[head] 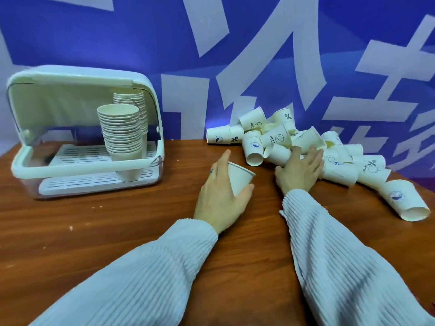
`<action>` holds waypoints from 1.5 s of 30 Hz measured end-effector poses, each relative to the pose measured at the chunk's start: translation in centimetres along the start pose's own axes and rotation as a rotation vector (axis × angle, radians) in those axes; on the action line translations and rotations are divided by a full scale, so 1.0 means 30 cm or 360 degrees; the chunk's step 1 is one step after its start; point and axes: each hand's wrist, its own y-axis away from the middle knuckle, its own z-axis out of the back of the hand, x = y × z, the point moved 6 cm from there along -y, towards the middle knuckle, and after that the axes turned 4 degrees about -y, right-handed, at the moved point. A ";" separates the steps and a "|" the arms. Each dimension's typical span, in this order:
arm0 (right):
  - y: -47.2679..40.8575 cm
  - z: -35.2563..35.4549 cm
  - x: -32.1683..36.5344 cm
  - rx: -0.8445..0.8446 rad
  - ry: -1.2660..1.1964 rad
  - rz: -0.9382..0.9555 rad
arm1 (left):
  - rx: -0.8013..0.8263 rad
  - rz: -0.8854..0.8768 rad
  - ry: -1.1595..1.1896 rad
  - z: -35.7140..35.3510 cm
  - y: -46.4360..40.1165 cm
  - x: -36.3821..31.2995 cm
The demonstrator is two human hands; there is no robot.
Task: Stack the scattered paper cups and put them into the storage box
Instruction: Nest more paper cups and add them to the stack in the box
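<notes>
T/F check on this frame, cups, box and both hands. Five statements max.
1. The left hand grips a single paper cup. True.
2. The storage box is closed. False: its lid is swung up and open.
3. Two cup stacks stand inside the box. True.
4. The right hand lifts a cup clear of the table. False: it rests with spread fingers on the cup pile.

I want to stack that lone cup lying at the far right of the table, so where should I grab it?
Grip the lone paper cup round its side wall with the right hand, coming from above. It lies on its side, apart from the pile, mouth toward the table's near edge, so its wall is exposed.
</notes>
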 end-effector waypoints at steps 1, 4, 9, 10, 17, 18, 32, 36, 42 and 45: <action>0.017 0.020 0.011 -0.0027 -0.0056 0.0032 | -0.0009 0.0013 -0.0004 0.003 0.003 -0.002; 0.089 0.131 0.061 -0.0156 -0.0450 0.0113 | -0.0045 0.0067 0.0031 0.023 0.015 -0.007; 0.246 0.225 0.211 0.0150 -0.1520 0.0265 | -0.0251 0.0092 0.0279 0.128 0.019 -0.042; 0.270 0.235 0.247 0.0200 -0.1619 0.0283 | -0.0332 0.0097 0.0322 0.165 0.021 -0.045; 0.337 0.376 0.607 0.0237 -0.1984 0.0412 | -0.0692 0.0118 0.0235 0.465 0.042 0.049; 0.344 0.392 0.667 0.0244 -0.2005 0.0476 | -0.0731 0.0135 0.0217 0.508 0.046 0.065; 0.344 0.314 1.206 0.0763 -0.1070 0.1336 | -0.0984 0.0274 0.0104 0.865 0.107 0.229; 0.439 0.234 1.218 0.1017 -0.0606 0.1662 | -0.0966 0.0304 0.0054 0.886 0.103 0.260; 0.472 0.195 1.099 0.0492 -0.1088 0.1357 | -0.1003 0.0190 0.0018 0.937 0.021 0.218; 0.546 0.143 0.936 0.0285 -0.1541 0.0918 | -0.1053 0.0120 0.0080 0.967 -0.059 0.158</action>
